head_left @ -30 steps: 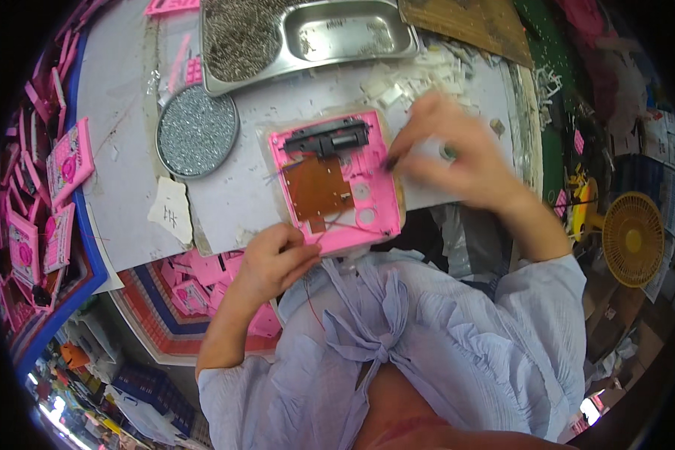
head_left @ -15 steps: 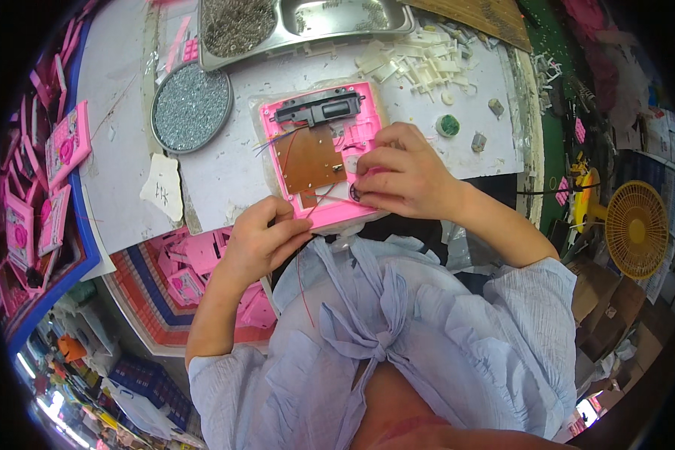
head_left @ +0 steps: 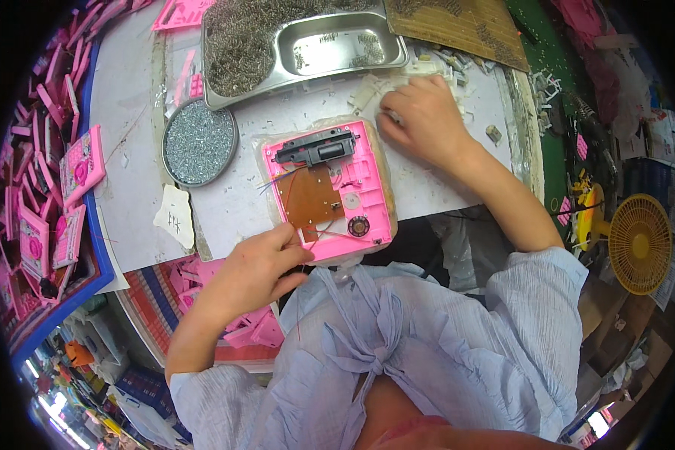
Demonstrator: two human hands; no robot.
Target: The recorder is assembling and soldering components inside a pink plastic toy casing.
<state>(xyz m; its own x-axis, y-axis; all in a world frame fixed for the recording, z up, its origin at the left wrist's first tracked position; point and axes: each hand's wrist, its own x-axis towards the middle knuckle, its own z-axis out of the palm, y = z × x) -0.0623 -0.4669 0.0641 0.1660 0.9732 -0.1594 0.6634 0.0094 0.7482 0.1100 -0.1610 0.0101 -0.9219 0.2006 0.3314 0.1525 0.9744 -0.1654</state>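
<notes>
A pink plastic casing (head_left: 383, 196) lies open side up on a wrapped pad in front of me. Inside it are a black mechanism (head_left: 315, 150), a brown circuit board (head_left: 307, 196), thin wires and a small round black part (head_left: 358, 226). My left hand (head_left: 259, 271) is closed at the casing's near left corner, its fingers against the edge; a thin red wire hangs below it. Beyond the casing's far right corner, my right hand (head_left: 427, 120) is over white plastic pieces (head_left: 364, 94). Its fingers are curled, and what they hold is hidden.
A dark round dish of small metal screws (head_left: 199, 142) stands left of the casing. Behind is a metal tray (head_left: 337, 45) with springs, beside cardboard (head_left: 457, 30). Pink casings (head_left: 34, 240) are heaped at far left. A yellow fan (head_left: 639, 244) stands at right.
My right hand has left the round black part and moved up and right to the white pieces. My left hand stays at the casing's corner. The whole view has shifted slightly.
</notes>
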